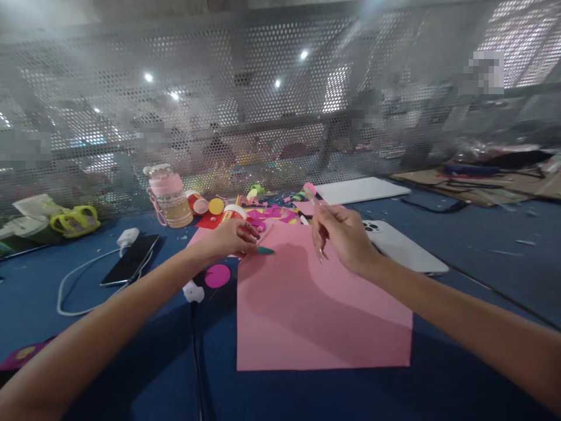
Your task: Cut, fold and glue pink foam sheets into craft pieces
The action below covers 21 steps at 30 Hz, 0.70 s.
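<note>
Roughly, pink sheet (324, 316) lies beneath both; left hand (232, 237) nearer its far-left corner, right hand (344, 237) toward far-right. Can't tell if either grip's clamped.

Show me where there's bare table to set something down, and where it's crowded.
Bare table lies right of the white phone, before the brown sheets, bar a few slivers. More lies between the black cord and pink sheet, and along that sheet's near edge. It's crowded from the bottle through the paper scraps behind the sheet.
</note>
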Tool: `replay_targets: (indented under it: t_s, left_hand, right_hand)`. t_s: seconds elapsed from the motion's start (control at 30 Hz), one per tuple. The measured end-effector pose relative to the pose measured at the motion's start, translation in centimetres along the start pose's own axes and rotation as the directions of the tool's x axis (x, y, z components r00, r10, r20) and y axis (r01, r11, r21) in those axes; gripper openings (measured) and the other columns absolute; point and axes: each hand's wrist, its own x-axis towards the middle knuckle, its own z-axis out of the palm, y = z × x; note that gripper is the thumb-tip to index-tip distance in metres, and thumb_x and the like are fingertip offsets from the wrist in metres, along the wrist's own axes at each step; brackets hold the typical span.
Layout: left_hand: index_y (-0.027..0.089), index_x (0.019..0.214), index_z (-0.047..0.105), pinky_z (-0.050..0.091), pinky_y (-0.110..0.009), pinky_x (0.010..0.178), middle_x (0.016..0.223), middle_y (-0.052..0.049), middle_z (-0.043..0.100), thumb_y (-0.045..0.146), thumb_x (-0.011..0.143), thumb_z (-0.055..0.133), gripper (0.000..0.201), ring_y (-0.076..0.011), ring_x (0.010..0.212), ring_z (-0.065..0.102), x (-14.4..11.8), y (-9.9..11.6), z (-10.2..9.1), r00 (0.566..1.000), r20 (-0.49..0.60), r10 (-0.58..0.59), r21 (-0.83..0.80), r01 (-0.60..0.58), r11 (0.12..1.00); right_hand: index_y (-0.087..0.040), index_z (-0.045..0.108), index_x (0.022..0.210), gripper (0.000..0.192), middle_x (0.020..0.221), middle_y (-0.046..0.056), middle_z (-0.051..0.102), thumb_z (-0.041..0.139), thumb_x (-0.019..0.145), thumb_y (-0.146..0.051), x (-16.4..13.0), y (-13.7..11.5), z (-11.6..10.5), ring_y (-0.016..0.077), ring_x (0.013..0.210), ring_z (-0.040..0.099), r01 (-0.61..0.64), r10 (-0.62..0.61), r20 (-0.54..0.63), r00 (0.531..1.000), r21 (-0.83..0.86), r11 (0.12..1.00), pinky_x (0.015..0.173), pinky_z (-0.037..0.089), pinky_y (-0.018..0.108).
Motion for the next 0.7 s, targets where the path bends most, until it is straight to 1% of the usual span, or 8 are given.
replay_targets:
  t_s: [0.07, 0.17, 0.27, 0.33, 0.4, 0.43, 0.57, 0.7]
  left_hand:
    - [0.013, 0.074, 0.054, 0.043, -0.021, 0.049, 0.059, 0.003, 0.055, 0.016, 0.053, 0.072, 0.028, -0.0073, 0.051, 0.052, -0.1, 0.4, -0.4, 1.000, 0.002, 0.021, -0.020, -0.021, 1.000]
    - [0.014, 0.073, 0.054, 0.042, -0.021, 0.050, 0.057, 0.004, 0.054, 0.017, 0.051, 0.074, 0.030, -0.0072, 0.051, 0.051, -0.3, 0.8, -0.9, 1.000, 0.009, 0.025, -0.041, -0.025, 0.999]
    - [0.014, 0.075, 0.054, 0.041, -0.021, 0.050, 0.058, 0.004, 0.055, 0.020, 0.051, 0.076, 0.033, -0.0068, 0.052, 0.051, -0.4, 0.9, -0.9, 0.998, 0.060, 0.000, -0.091, 0.005, 0.996]
    - [0.015, 0.075, 0.054, 0.041, -0.020, 0.051, 0.060, 0.005, 0.055, 0.021, 0.049, 0.076, 0.035, -0.0061, 0.052, 0.051, -0.4, 0.6, -0.8, 0.991, 0.124, -0.040, -0.124, 0.056, 0.991]
    - [0.015, 0.075, 0.055, 0.041, -0.019, 0.051, 0.061, 0.005, 0.056, 0.022, 0.048, 0.076, 0.036, -0.0062, 0.052, 0.052, -0.2, 0.2, -0.5, 0.978, 0.190, -0.085, -0.099, 0.105, 0.989]
    - [0.015, 0.076, 0.055, 0.041, -0.019, 0.051, 0.062, 0.004, 0.056, 0.022, 0.048, 0.076, 0.035, -0.0067, 0.053, 0.052, -0.2, 0.0, -0.3, 0.971, 0.217, -0.097, -0.058, 0.112, 0.992]
    - [0.015, 0.075, 0.058, 0.043, -0.020, 0.051, 0.066, 0.001, 0.060, 0.019, 0.052, 0.070, 0.027, -0.0100, 0.058, 0.055, 0.2, -1.0, 0.4, 0.966, 0.247, -0.072, 0.157, 0.033, 0.987]
    - [0.015, 0.078, 0.057, 0.042, -0.018, 0.050, 0.069, -0.001, 0.062, 0.015, 0.053, 0.065, 0.025, -0.0112, 0.061, 0.055, 0.5, -1.8, 0.7, 0.963, 0.265, -0.046, 0.234, -0.018, 0.972]
  right_hand:
    - [-0.021, 0.037, 0.040, 0.050, 0.031, -0.006, 0.036, 0.049, 0.075, -0.054, 0.1, -0.1, -0.2, 0.0061, 0.023, 0.037, 0.034, -0.036, -0.080, 0.996, -0.026, 0.999, 0.025, 0.029, 0.021]
    - [-0.021, 0.043, 0.043, 0.043, 0.035, -0.004, 0.043, 0.055, 0.073, -0.049, 0.8, -0.2, -0.9, 0.0081, 0.030, 0.045, 0.071, -0.087, -0.215, 0.973, -0.080, 0.994, 0.033, 0.038, 0.022]
    - [-0.021, 0.048, 0.050, 0.033, 0.041, -0.002, 0.051, 0.060, 0.071, -0.044, 1.7, -0.2, -1.8, 0.0114, 0.037, 0.053, 0.045, -0.061, -0.266, 0.962, -0.064, 0.997, 0.040, 0.045, 0.025]
    - [-0.021, 0.054, 0.060, 0.023, 0.051, -0.001, 0.059, 0.066, 0.065, -0.039, 2.2, -0.2, -2.1, 0.0139, 0.045, 0.058, 0.025, -0.028, -0.259, 0.965, -0.017, 1.000, 0.044, 0.048, 0.026]
    - [-0.021, 0.057, 0.070, 0.025, 0.061, 0.001, 0.064, 0.073, 0.057, -0.035, 2.3, -0.2, -2.2, 0.0159, 0.054, 0.062, 0.017, -0.012, -0.251, 0.968, 0.017, 1.000, 0.049, 0.051, 0.028]
    - [-0.020, 0.058, 0.070, 0.027, 0.063, 0.001, 0.065, 0.074, 0.054, -0.035, 2.2, -0.2, -2.2, 0.0159, 0.054, 0.062, 0.012, -0.011, -0.248, 0.969, 0.002, 1.000, 0.049, 0.051, 0.027]
    - [-0.018, 0.058, 0.060, 0.029, 0.047, -0.001, 0.058, 0.071, 0.055, -0.043, 1.6, 0.0, -1.9, 0.0101, 0.031, 0.049, -0.012, -0.023, -0.164, 0.986, -0.212, 0.977, 0.035, 0.043, 0.025]
    - [-0.019, 0.050, 0.059, 0.034, 0.044, -0.003, 0.055, 0.063, 0.065, -0.049, 0.9, 0.6, -1.5, 0.0098, 0.030, 0.048, 0.027, -0.051, -0.061, 0.997, -0.338, 0.941, 0.032, 0.038, 0.022]
